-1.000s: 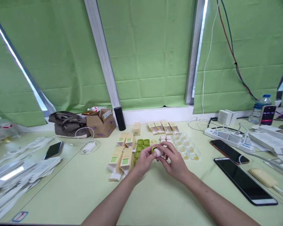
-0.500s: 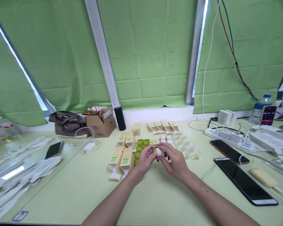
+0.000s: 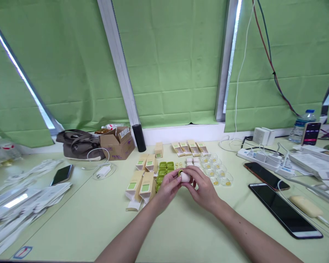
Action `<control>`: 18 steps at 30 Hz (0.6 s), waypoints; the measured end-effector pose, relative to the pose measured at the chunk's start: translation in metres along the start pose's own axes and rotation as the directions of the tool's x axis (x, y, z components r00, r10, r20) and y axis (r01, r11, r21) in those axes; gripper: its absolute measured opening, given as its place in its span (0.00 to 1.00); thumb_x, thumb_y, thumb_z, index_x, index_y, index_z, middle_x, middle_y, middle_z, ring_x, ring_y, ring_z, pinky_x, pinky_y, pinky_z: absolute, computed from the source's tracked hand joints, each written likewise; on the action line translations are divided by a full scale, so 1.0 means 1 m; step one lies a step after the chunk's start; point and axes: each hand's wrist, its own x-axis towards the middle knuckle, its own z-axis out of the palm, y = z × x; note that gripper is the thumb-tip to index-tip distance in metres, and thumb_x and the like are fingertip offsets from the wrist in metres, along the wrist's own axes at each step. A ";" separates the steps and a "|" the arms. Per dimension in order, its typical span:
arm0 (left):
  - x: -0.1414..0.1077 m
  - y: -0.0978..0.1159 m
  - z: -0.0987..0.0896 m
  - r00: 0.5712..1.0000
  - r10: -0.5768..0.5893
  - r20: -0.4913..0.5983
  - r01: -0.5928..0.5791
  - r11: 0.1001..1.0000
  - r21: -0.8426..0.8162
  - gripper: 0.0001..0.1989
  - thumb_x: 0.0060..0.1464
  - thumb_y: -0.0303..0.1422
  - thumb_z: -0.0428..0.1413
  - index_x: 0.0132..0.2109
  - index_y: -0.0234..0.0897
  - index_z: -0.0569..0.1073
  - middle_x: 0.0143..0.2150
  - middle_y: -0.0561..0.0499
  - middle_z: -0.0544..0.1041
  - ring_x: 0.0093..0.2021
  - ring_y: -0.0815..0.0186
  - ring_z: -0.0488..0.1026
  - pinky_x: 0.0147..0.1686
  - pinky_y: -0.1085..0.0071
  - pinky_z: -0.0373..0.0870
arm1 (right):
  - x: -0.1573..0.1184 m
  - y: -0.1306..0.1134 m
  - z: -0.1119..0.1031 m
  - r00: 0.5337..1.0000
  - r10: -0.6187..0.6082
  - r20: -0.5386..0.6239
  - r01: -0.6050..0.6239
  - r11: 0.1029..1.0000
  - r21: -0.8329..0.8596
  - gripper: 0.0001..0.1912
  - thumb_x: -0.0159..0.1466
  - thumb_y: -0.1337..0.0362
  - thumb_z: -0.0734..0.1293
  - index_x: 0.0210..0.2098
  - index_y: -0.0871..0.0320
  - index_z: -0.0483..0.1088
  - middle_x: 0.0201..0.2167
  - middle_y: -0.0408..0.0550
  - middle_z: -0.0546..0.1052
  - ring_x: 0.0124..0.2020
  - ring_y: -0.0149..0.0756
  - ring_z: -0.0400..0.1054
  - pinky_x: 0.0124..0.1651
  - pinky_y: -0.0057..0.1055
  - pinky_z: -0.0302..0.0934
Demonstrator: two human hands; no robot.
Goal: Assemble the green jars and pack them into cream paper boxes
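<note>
Above the table, my left hand (image 3: 168, 186) and my right hand (image 3: 202, 186) meet. Fingers of both are closed around a small white piece (image 3: 185, 177) with a green part (image 3: 180, 172) at its left side. Just left of them stand rows of green square containers (image 3: 162, 171), partly hidden by my left hand. Small yellow pieces (image 3: 178, 165) and white pieces (image 3: 189, 161) lie behind my hands. Clear cups with yellow centres (image 3: 216, 170) are at the right. Open beige cartons (image 3: 147, 184) stand at the left, with more beige cartons (image 3: 193, 148) at the back.
A cardboard box (image 3: 117, 143), a dark bag (image 3: 82, 145) and a black cylinder (image 3: 139, 138) stand at the back left. Phones (image 3: 285, 210), cables and a power strip (image 3: 263, 159) lie at the right. White strips (image 3: 30, 204) cover the far left.
Both hands stay together around the white piece, with only a slight shift of the fingers. The rest of the table looks the same.
</note>
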 end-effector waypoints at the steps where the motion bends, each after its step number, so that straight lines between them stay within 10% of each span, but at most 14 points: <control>1: 0.000 0.000 0.001 1.000 -0.001 0.001 0.001 1.000 -0.005 0.18 0.60 0.35 0.66 0.56 0.33 0.80 0.52 0.40 0.82 0.51 0.57 0.79 0.55 0.64 0.72 | 0.000 0.000 0.000 1.000 -0.002 -0.002 0.002 1.000 -0.002 0.21 0.71 0.69 0.66 0.62 0.50 0.67 0.56 0.57 0.75 0.52 0.45 0.77 0.41 0.37 0.80; 18: 0.004 -0.011 0.004 0.969 0.140 -0.205 -0.101 0.977 0.188 0.26 0.53 0.42 0.70 0.56 0.35 0.80 0.57 0.39 0.80 0.60 0.50 0.75 0.60 0.58 0.71 | 0.003 -0.003 0.001 0.998 -0.033 -0.050 0.035 0.998 0.050 0.19 0.72 0.71 0.64 0.61 0.51 0.68 0.54 0.57 0.75 0.55 0.48 0.74 0.47 0.45 0.80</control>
